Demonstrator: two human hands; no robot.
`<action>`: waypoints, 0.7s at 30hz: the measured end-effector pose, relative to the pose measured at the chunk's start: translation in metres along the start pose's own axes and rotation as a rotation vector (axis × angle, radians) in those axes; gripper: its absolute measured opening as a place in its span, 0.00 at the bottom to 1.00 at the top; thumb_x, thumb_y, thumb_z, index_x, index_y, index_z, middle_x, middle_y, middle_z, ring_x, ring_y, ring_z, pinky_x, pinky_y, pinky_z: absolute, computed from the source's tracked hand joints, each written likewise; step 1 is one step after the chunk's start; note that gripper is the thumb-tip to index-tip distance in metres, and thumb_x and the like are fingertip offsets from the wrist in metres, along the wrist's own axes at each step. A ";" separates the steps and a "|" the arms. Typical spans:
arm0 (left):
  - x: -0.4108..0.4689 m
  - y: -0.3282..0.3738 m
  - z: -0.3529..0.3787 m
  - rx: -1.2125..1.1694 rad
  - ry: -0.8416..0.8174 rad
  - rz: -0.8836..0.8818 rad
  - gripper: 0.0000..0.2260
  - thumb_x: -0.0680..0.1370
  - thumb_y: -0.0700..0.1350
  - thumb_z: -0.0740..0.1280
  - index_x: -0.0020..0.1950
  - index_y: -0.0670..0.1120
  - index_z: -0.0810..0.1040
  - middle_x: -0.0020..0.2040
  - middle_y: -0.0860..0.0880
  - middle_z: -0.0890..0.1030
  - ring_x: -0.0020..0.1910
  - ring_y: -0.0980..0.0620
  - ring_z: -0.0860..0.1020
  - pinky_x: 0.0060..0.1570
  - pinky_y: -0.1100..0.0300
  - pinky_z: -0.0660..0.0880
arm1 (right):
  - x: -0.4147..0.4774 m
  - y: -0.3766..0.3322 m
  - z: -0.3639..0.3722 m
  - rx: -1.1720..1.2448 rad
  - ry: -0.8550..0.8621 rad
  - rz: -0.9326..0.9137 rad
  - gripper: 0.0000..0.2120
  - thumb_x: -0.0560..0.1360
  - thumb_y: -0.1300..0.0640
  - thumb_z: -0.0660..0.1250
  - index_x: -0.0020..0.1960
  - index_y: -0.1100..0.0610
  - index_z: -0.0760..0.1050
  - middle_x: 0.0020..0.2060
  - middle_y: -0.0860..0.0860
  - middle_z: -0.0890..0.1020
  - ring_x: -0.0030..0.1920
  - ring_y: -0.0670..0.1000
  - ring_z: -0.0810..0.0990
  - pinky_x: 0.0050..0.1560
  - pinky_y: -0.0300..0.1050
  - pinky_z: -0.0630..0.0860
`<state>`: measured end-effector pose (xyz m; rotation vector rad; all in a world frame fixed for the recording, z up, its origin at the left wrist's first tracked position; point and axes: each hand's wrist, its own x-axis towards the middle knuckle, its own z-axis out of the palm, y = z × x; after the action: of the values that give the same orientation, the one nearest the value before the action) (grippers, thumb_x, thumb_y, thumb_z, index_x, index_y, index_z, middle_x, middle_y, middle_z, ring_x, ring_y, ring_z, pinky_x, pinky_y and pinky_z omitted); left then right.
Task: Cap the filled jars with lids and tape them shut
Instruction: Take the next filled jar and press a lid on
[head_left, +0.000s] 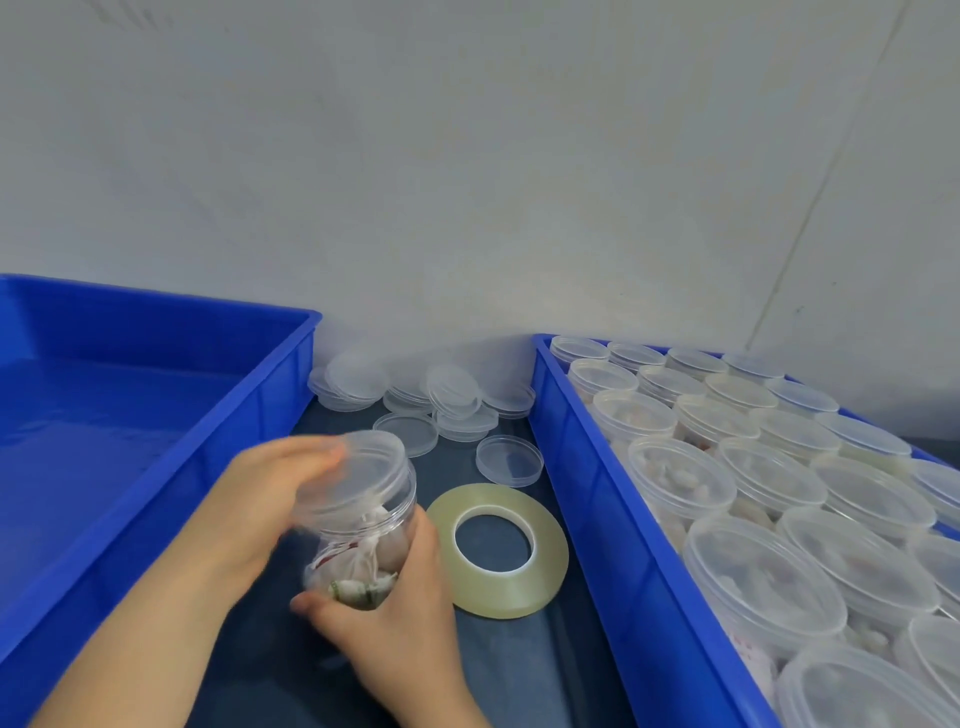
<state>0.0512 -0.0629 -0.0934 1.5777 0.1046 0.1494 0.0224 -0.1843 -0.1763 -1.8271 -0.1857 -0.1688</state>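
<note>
One clear round plastic jar (363, 525) is clamped between two hands and tilts with its top away from the person. The left hand (275, 499) curls its fingers over the clear plastic lid (371, 467) sitting on the jar's mouth. The right hand (400, 613) wraps around the jar's lower body, thumb across the base. Motion blurs the pale wrapped pieces inside.

Just right of the right hand, one flat roll of clear yellowish tape (550, 561) lies on its side. Beyond the grip is a heap of loose clear lids (457, 395), too overlapped to count. Two single lids (406, 434) lie nearer, rims up.

There are two smooth blue plastic bins. The left bin (306, 332) stands beside the left hand. The right bin (597, 509), past the tape, holds at least twenty filled jars (763, 577) with lids resting on them, in rows of four.

Everything sits on a dark blue-grey matte surface (519, 675) against a pale grey wall (467, 182) with a thin seam at the right.
</note>
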 end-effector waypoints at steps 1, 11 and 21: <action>-0.001 -0.005 0.002 -0.038 -0.024 -0.018 0.08 0.78 0.42 0.64 0.51 0.44 0.83 0.50 0.40 0.83 0.52 0.38 0.79 0.54 0.47 0.70 | 0.000 0.000 0.000 0.005 -0.002 0.001 0.42 0.52 0.43 0.78 0.62 0.36 0.63 0.57 0.38 0.75 0.57 0.38 0.76 0.55 0.43 0.77; 0.003 -0.020 0.008 -0.059 0.004 0.074 0.07 0.77 0.43 0.65 0.47 0.50 0.84 0.46 0.48 0.84 0.49 0.44 0.80 0.45 0.48 0.74 | -0.004 -0.013 -0.016 0.084 -0.115 0.034 0.58 0.55 0.44 0.77 0.76 0.45 0.47 0.71 0.39 0.64 0.69 0.36 0.65 0.67 0.39 0.68; -0.007 -0.038 0.027 -0.457 -0.042 0.224 0.27 0.76 0.61 0.49 0.48 0.45 0.82 0.44 0.47 0.85 0.45 0.54 0.84 0.38 0.62 0.80 | 0.046 -0.094 -0.031 -0.581 -0.263 -0.295 0.36 0.62 0.34 0.74 0.66 0.45 0.73 0.68 0.42 0.70 0.68 0.48 0.65 0.62 0.43 0.63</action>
<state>0.0500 -0.0906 -0.1316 1.1316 -0.1332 0.2933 0.0471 -0.1882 -0.0702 -2.3922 -0.6477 -0.2014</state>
